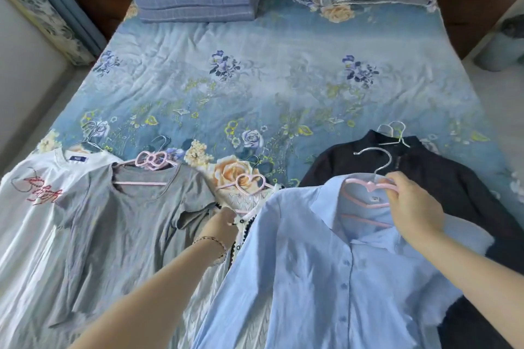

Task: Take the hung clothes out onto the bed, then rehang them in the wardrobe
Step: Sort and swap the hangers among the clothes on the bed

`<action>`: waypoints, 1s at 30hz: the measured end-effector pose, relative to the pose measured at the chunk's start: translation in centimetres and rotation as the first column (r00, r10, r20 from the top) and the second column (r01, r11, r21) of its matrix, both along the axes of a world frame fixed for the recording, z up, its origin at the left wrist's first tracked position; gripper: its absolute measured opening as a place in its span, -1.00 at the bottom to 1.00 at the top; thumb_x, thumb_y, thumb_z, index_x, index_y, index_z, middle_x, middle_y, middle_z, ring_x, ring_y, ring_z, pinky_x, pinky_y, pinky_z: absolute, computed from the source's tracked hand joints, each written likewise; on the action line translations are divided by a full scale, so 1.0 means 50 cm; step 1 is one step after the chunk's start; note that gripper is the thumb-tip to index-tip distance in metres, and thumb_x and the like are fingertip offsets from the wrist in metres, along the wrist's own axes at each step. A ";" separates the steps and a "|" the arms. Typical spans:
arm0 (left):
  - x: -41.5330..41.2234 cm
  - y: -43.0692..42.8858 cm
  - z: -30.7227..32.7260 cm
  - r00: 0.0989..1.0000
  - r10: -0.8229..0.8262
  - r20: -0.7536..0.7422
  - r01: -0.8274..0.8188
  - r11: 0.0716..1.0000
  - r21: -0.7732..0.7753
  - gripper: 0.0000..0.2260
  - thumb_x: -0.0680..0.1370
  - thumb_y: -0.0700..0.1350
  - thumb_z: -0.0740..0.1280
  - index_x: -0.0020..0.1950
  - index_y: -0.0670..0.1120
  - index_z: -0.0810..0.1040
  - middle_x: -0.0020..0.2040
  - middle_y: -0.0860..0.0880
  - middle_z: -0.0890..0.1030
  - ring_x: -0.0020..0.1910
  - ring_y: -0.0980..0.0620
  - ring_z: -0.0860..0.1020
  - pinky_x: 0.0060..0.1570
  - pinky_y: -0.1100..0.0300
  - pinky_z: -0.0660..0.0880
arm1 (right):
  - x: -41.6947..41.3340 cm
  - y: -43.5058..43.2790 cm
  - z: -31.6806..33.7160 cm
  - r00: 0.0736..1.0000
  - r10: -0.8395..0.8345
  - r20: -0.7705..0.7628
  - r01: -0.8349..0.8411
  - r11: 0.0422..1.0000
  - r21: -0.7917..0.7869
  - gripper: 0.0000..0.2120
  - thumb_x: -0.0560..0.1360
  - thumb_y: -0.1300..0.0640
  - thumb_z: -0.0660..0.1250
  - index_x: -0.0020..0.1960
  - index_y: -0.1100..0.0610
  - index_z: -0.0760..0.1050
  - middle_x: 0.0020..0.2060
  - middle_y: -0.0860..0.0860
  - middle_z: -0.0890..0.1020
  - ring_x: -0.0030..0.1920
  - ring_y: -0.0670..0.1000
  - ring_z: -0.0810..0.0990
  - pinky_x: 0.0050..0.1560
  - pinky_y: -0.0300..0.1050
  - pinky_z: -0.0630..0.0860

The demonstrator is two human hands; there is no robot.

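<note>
Now right hand (411,207) pinches pink hanger (368,185) in blue shirt (312,278); left hand (224,225) at shirt edge, grip unclear.

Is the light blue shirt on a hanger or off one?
On one: a pink hanger sits inside the light blue shirt collar, its hook sticking out above, gripped by the right hand.

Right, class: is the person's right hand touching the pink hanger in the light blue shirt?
Touching. The head view shows the right hand pinching the pink hanger at the collar of the light blue shirt.
</note>
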State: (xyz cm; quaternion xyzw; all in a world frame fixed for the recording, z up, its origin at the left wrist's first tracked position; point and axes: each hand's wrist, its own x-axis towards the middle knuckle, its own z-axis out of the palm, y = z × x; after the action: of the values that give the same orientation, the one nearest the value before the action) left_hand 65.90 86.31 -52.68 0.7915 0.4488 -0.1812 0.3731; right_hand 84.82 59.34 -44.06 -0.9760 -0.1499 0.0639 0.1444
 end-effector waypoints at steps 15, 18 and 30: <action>0.208 0.203 -0.363 0.884 -0.258 -0.389 0.369 0.897 0.244 -0.46 0.55 -0.09 0.23 0.48 -0.08 0.11 0.49 -0.06 0.16 0.44 -0.08 0.24 0.39 0.05 0.18 | 0.143 0.099 -0.289 0.982 -0.082 -0.169 0.088 0.996 0.032 -0.81 0.56 0.02 0.21 -0.05 0.14 0.49 -0.39 0.04 0.49 -0.30 0.22 0.46 -0.37 -0.06 0.27; 0.208 0.221 -0.371 0.827 -0.306 -0.472 0.477 0.826 0.299 -0.57 0.58 0.01 0.18 0.43 -0.04 0.25 0.41 -0.09 0.32 0.40 -0.09 0.28 0.37 0.06 0.19 | 0.137 0.092 -0.303 0.979 -0.092 -0.183 0.106 0.992 0.069 -0.74 0.57 -0.06 0.18 -0.12 0.12 0.44 -0.43 0.01 0.48 -0.32 0.23 0.45 -0.36 -0.06 0.29; 0.130 0.115 -0.149 0.964 -0.226 -0.140 0.265 0.852 0.452 -0.78 0.60 -0.02 0.17 -0.01 -0.10 0.55 -0.11 -0.11 0.64 -0.12 -0.11 0.59 -0.23 0.17 0.47 | 0.104 -0.052 -0.112 0.995 -0.080 -0.062 0.084 0.994 0.069 -0.57 0.55 -0.02 0.18 -0.40 0.18 0.26 -0.58 0.10 0.39 -0.50 0.14 0.35 -0.46 -0.12 0.20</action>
State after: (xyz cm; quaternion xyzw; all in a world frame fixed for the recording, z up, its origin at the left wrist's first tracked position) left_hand 72.39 92.07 -60.15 0.9005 0.3894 -0.1463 0.1266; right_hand 90.00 56.73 -49.66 -0.9732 -0.1076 0.0814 0.1862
